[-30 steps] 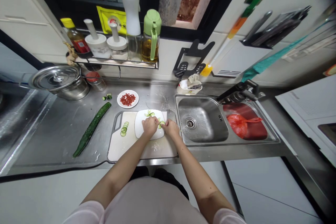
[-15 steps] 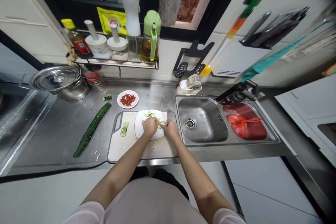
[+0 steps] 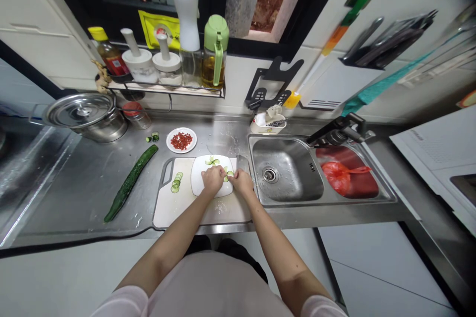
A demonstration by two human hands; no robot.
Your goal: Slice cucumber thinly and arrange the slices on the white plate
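A white plate (image 3: pixel 199 177) lies on a pale cutting board (image 3: pixel 174 208) in front of me. Cucumber slices (image 3: pixel 212 160) sit on the plate's far rim, and more slices (image 3: pixel 176 183) lie on the board to its left. My left hand (image 3: pixel 212 180) rests over the plate with fingers curled in a pinch at slices near the plate's right side. My right hand (image 3: pixel 241 182) is beside it, fingers bent toward the same slices (image 3: pixel 227 174). What each hand pinches is too small to make out.
A whole cucumber (image 3: pixel 130 183) lies left of the board. A small dish of red chopped chili (image 3: pixel 181 140), a lidded steel pot (image 3: pixel 85 115), a shelf of condiment bottles (image 3: pixel 178 59), a sink (image 3: pixel 286 173) and a red bag (image 3: pixel 340 176) in its right basin surround the board.
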